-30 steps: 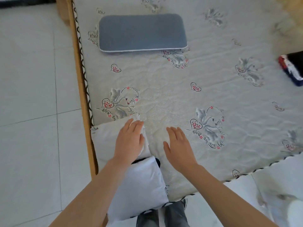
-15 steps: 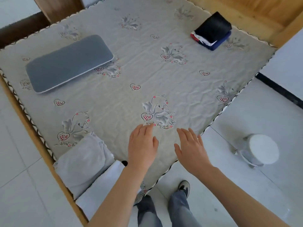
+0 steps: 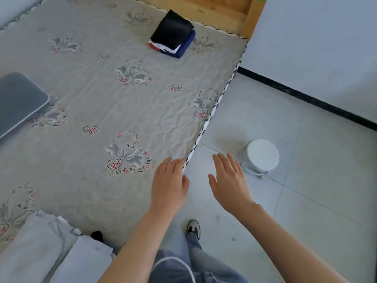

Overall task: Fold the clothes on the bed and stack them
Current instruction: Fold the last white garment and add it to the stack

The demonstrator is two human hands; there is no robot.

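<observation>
A folded stack of dark clothes (image 3: 173, 38), black on top of navy with a red and white edge, lies at the far corner of the bed (image 3: 106, 99). Folded pale grey and white clothes (image 3: 40, 256) lie at the bed's near left corner. My left hand (image 3: 170, 185) hovers flat over the bed's right edge with straight fingers and holds nothing. To its right, over the floor, my right hand (image 3: 229, 180) is held out flat and empty too.
A grey pillow (image 3: 18, 101) lies at the left of the bed. A white round stool or bin (image 3: 261, 156) stands on the tiled floor to the right. The wooden bed frame (image 3: 224, 15) and a white wall (image 3: 316, 48) close the far side.
My left hand has left the folded pale clothes. My view and both hands have swung right, from the near left corner to the bed's right edge.
</observation>
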